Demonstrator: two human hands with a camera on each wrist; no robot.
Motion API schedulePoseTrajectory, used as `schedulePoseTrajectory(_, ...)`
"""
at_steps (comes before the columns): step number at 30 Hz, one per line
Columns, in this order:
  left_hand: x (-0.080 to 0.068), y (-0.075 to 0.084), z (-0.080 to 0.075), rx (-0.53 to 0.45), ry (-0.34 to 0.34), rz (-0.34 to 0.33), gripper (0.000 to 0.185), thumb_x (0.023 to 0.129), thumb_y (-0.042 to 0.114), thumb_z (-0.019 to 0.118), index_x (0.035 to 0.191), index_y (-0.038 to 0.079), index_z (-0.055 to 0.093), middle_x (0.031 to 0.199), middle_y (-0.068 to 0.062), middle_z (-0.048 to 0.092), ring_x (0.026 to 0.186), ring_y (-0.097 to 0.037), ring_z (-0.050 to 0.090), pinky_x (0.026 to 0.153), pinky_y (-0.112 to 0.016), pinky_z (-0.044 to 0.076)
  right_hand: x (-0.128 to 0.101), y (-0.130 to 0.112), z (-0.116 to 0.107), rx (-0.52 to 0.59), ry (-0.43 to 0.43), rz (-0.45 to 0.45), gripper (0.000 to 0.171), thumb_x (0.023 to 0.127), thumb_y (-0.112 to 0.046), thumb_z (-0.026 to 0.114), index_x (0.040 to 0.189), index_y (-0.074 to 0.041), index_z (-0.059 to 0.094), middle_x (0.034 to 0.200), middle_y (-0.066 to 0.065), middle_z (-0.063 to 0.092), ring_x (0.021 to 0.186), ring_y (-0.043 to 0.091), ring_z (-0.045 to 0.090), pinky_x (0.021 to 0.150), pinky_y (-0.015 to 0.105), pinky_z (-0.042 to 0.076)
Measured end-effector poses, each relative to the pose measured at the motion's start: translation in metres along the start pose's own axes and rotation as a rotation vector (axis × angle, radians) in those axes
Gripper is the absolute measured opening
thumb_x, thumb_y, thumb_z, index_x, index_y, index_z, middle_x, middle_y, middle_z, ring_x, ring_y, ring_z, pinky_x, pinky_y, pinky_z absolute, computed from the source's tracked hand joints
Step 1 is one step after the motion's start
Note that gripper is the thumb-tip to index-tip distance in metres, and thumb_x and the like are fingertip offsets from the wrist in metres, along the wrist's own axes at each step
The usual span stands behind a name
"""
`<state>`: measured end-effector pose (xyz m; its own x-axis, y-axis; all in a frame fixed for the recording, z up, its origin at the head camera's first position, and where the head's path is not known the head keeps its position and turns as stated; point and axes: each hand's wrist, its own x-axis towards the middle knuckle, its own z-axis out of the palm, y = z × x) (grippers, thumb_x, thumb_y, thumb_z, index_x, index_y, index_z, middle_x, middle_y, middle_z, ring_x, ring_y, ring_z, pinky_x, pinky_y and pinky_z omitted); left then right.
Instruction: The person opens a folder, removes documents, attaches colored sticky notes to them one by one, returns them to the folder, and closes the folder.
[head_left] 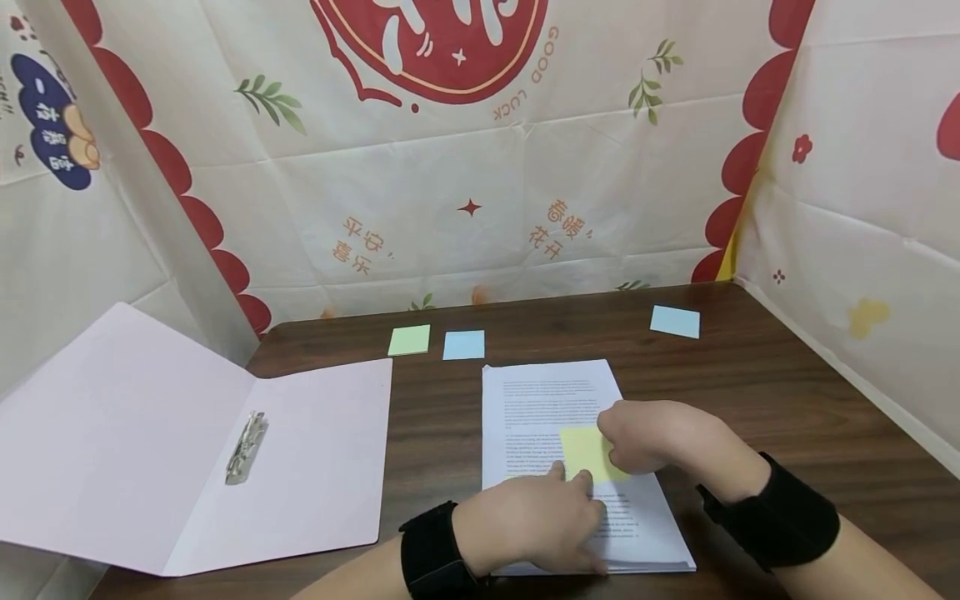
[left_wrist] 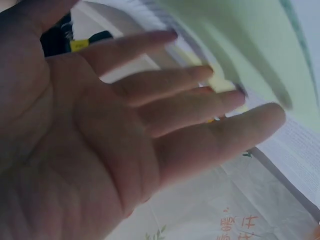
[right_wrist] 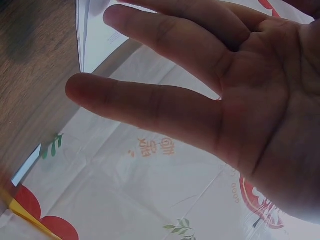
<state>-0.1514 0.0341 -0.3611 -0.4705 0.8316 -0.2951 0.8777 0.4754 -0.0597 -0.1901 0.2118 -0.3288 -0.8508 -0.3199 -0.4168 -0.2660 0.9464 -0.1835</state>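
A yellow sticky note (head_left: pixel 587 454) lies over the printed top page of a paper stack (head_left: pixel 547 392). My left hand (head_left: pixel 531 518) rests palm down over the stack, fingertips at the note's lower edge; the left wrist view shows its fingers outstretched. A thin strip of yellow shows beside that hand's upper edge. At the note's right edge, my right hand (head_left: pixel 648 435) pinches it, the fingertips partly hidden in the head view. The right wrist view shows other right fingers (right_wrist: pixel 145 102) extended, with the pinch outside that view.
An open pale folder (head_left: pixel 322 467) with a metal clip (head_left: pixel 246 447) lies at left. Behind the stack are a green sticky note (head_left: pixel 409 340) and a blue sticky note (head_left: pixel 463 345); another blue note (head_left: pixel 675 322) is far right. Printed cloth (head_left: pixel 420 192) walls the dark wooden table.
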Motion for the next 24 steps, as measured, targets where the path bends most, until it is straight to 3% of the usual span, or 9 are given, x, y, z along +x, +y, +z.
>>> schedulePoseTrajectory(3,-0.003,-0.004,-0.006,0.0,0.018,0.064,0.03,0.106,0.046,0.063,0.116,0.021,0.075,0.11,0.008,0.074,0.102,0.0,0.067,0.1,-0.024,0.056,-0.001,0.003,-0.004,0.01,0.019,-0.033,0.011,0.097,-0.002,0.062,0.106,-0.004,0.068,0.081,0.004,0.061,0.07,0.018,0.054,0.064,0.032,0.043)
schedulePoseTrajectory(5,-0.007,-0.008,-0.011,-0.011,0.051,0.08,0.019,0.107,0.036,0.063,0.109,0.022,0.076,0.092,0.011,0.07,0.08,0.002,0.06,0.082,-0.017,0.054,-0.003,0.005,-0.009,0.023,0.043,-0.064,0.016,0.099,-0.005,0.063,0.113,-0.006,0.069,0.091,0.004,0.067,0.077,0.018,0.057,0.069,0.033,0.047)
schedulePoseTrajectory(7,-0.013,-0.013,-0.018,-0.032,0.088,0.069,0.016,0.107,0.03,0.063,0.104,0.021,0.075,0.085,0.011,0.067,0.07,0.0,0.054,0.067,-0.016,0.047,-0.007,0.007,-0.016,0.034,0.088,-0.109,0.024,0.1,-0.007,0.064,0.124,-0.006,0.069,0.107,0.007,0.074,0.085,0.017,0.06,0.075,0.035,0.053)
schedulePoseTrajectory(10,-0.022,-0.024,-0.031,-0.136,0.124,0.021,0.016,0.108,0.026,0.061,0.098,0.019,0.071,0.079,0.01,0.061,0.065,-0.002,0.05,0.06,-0.017,0.043,-0.016,0.011,-0.029,0.059,0.191,-0.161,0.036,0.102,-0.008,0.063,0.138,-0.005,0.066,0.125,0.013,0.075,0.089,0.017,0.062,0.077,0.034,0.055)
schedulePoseTrajectory(14,-0.035,-0.046,-0.048,-0.33,0.174,-0.049,0.019,0.11,0.024,0.058,0.094,0.017,0.065,0.074,0.009,0.056,0.059,-0.003,0.047,0.054,-0.019,0.04,-0.028,0.019,-0.046,0.075,0.391,-0.218,0.034,0.104,-0.008,0.061,0.137,-0.004,0.066,0.123,0.012,0.077,0.09,0.018,0.067,0.076,0.036,0.059)
schedulePoseTrajectory(18,-0.052,-0.076,-0.06,-0.438,0.303,-0.107,0.02,0.11,0.023,0.059,0.093,0.016,0.067,0.073,0.009,0.054,0.061,-0.004,0.046,0.058,-0.02,0.039,-0.035,0.028,-0.056,0.047,0.556,-0.235,0.031,0.103,-0.005,0.063,0.133,-0.001,0.067,0.124,0.015,0.077,0.101,0.024,0.073,0.09,0.053,0.063)
schedulePoseTrajectory(22,-0.068,-0.106,-0.067,-0.56,0.449,-0.227,0.023,0.111,0.025,0.059,0.094,0.015,0.07,0.074,0.004,0.051,0.067,-0.008,0.047,0.063,-0.025,0.041,-0.031,0.03,-0.054,0.034,0.557,-0.22,0.035,0.102,-0.008,0.064,0.136,0.002,0.065,0.126,0.017,0.076,0.103,0.024,0.072,0.094,0.055,0.061)
schedulePoseTrajectory(24,-0.077,-0.123,-0.068,-0.592,0.518,-0.295,0.021,0.11,0.025,0.06,0.098,0.013,0.073,0.079,0.003,0.06,0.071,-0.009,0.052,0.066,-0.027,0.045,-0.026,0.025,-0.049,0.023,0.507,-0.206,0.04,0.103,-0.011,0.065,0.14,0.004,0.062,0.131,0.02,0.073,0.11,0.029,0.072,0.098,0.057,0.059)
